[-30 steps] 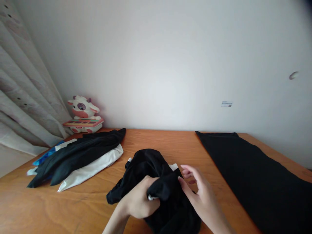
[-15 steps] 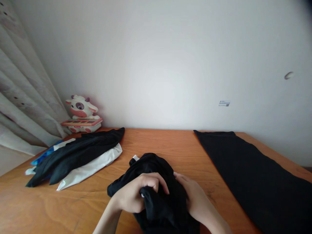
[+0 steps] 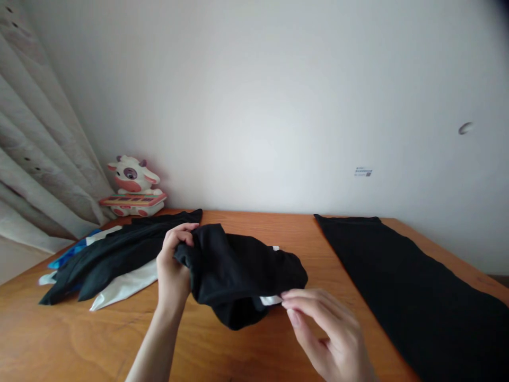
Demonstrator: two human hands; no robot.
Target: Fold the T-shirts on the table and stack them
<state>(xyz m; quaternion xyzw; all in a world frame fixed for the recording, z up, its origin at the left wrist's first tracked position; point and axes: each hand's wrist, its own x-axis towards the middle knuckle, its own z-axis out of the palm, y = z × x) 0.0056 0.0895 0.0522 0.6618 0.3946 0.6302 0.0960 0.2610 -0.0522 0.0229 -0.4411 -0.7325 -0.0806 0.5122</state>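
Gripping one bunched edge of the soft black cloth garment [image 3: 234,265] with my left hand [image 3: 174,265] curled round it, I'm holding it over the brown wooden table [image 3: 95,347] in the head view. My right hand [image 3: 334,329] is half open, fingertips at the garment's white patch [image 3: 270,300], whether pinching I can't tell; if only brushing it, the loose end could sag and twist.

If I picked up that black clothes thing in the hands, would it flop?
Probably: the black garment sags in folds beyond the left hand. It's likely light, since that hand's grip seems to bear most of it. It probably won't roll, looking limp and crumpled.
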